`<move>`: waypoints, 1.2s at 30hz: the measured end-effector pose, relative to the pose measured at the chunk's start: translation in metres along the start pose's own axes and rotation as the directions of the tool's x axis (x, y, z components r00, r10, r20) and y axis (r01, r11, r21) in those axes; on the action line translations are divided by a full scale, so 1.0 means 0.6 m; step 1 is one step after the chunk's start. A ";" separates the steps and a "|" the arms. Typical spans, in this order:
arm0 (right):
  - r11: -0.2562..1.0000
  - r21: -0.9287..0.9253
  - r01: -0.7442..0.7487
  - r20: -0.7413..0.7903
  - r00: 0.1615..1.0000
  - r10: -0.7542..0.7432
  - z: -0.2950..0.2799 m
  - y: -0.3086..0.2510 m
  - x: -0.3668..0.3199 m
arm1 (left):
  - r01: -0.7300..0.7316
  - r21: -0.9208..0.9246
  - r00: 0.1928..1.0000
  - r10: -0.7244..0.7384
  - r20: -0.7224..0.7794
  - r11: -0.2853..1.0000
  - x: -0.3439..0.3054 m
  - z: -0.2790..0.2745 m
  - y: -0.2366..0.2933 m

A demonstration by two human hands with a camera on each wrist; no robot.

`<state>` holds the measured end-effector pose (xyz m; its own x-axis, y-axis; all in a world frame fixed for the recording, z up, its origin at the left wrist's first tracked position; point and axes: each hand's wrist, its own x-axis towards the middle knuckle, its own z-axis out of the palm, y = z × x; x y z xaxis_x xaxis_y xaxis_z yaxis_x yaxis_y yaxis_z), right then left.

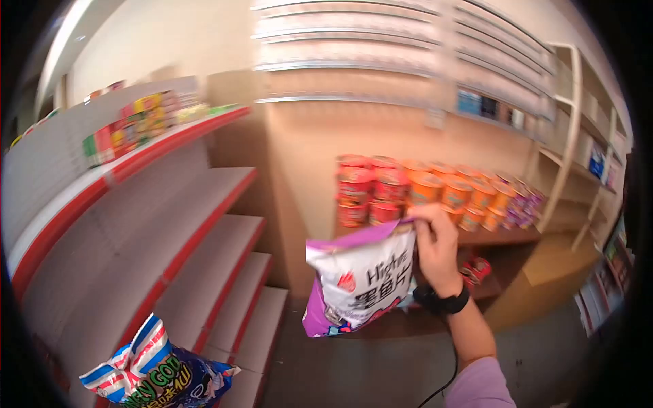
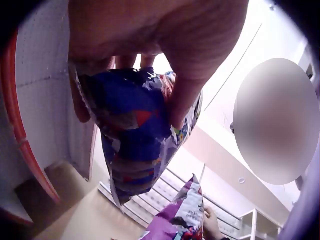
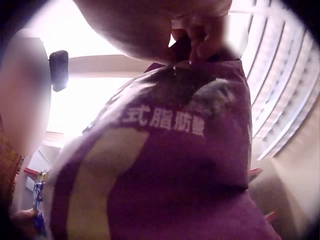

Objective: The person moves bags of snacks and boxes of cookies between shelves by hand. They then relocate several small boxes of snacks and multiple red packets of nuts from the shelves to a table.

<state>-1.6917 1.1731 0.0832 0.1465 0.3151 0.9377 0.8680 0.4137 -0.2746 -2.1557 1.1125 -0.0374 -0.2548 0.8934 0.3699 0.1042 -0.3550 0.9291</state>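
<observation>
My right hand (image 1: 439,248) pinches a purple and white snack bag (image 1: 371,279) at its upper corner, and the bag hangs tilted in front of the shelves. In the right wrist view the bag's purple back (image 3: 165,165) with pale lettering fills most of the picture, below the curled fingers (image 3: 197,42). A blue snack bag (image 1: 173,377) with a red, white and blue striped top is low on the left in the head view. My left hand (image 2: 155,35) grips that bag, thumb on one side and fingers on the other; in the head view this hand is hidden.
A red-edged shelf unit (image 1: 170,272) runs along the left, with small coloured packs (image 1: 136,126) on its top level. Red noodle cups (image 1: 371,187) and orange cups (image 1: 452,190) are stacked on a wooden shelf ahead. A pale rack (image 1: 568,122) stands at right. A cable (image 1: 445,381) hangs by my right wrist.
</observation>
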 end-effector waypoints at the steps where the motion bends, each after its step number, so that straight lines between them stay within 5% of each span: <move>1: 0.998 -0.043 -0.042 -0.003 0.999 0.042 -0.051 0.027 -0.038 | -0.005 -0.012 0.999 0.005 0.051 1.000 -0.012 0.035 0.002; 4: 0.974 -0.189 -0.121 -0.023 0.993 0.119 -0.210 0.109 -0.150 | -0.052 -0.057 0.992 0.058 0.108 0.997 -0.064 0.175 -0.001; 8: 0.888 -0.416 -0.195 -0.035 0.979 0.199 -0.464 0.187 -0.257 | -0.041 -0.110 0.928 0.079 0.364 0.993 -0.157 0.378 -0.018; 11: 0.765 -0.506 -0.397 -0.220 0.918 0.331 -0.647 0.199 -0.329 | 0.183 -0.289 0.846 -0.001 0.533 0.940 -0.248 0.540 -0.017; 15: 0.499 -0.632 -0.593 -0.523 0.801 0.290 -0.854 0.167 -0.414 | 0.083 0.004 0.633 -0.055 0.772 0.997 -0.347 0.726 0.095; 17: 0.391 -0.646 -0.655 -0.634 0.746 0.204 -0.932 0.151 -0.458 | 0.240 -0.095 0.469 -0.030 0.883 0.966 -0.393 0.824 0.084; 19: 0.292 -0.638 -0.713 -0.709 0.691 0.140 -0.990 0.135 -0.511 | 0.078 -0.143 0.428 0.096 0.899 0.987 -0.452 0.918 0.081; 21: 0.165 -0.597 -0.785 -0.781 0.616 0.104 -1.037 0.121 -0.549 | 0.119 -0.178 0.137 0.162 0.977 0.977 -0.496 1.021 0.093; 24: 0.018 -0.526 -0.850 -0.848 0.526 0.067 -1.107 0.124 -0.602 | 0.157 -0.333 0.028 0.333 0.943 0.930 -0.608 1.163 0.107; 25: 0.002 -0.527 -0.850 -0.850 0.526 0.031 -1.134 0.132 -0.619 | 0.274 -0.294 -0.045 0.317 0.947 0.916 -0.646 1.212 0.103; 27: -0.108 -0.541 -0.834 -0.840 0.542 0.022 -1.190 0.144 -0.634 | 0.228 -0.330 -0.155 0.368 0.917 0.916 -0.716 1.312 0.091; 36: -0.263 -0.547 -0.795 -0.823 0.568 -0.005 -1.480 0.268 -0.566 | 0.317 -0.483 -0.360 0.575 0.735 0.816 -1.021 1.663 0.355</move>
<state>-1.1808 0.3742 -0.0902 0.4693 -0.5261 0.7092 -0.0851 -0.8263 -0.5567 -1.0184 0.7642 -0.0690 0.8580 -0.3238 0.3987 -0.4600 -0.1391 0.8769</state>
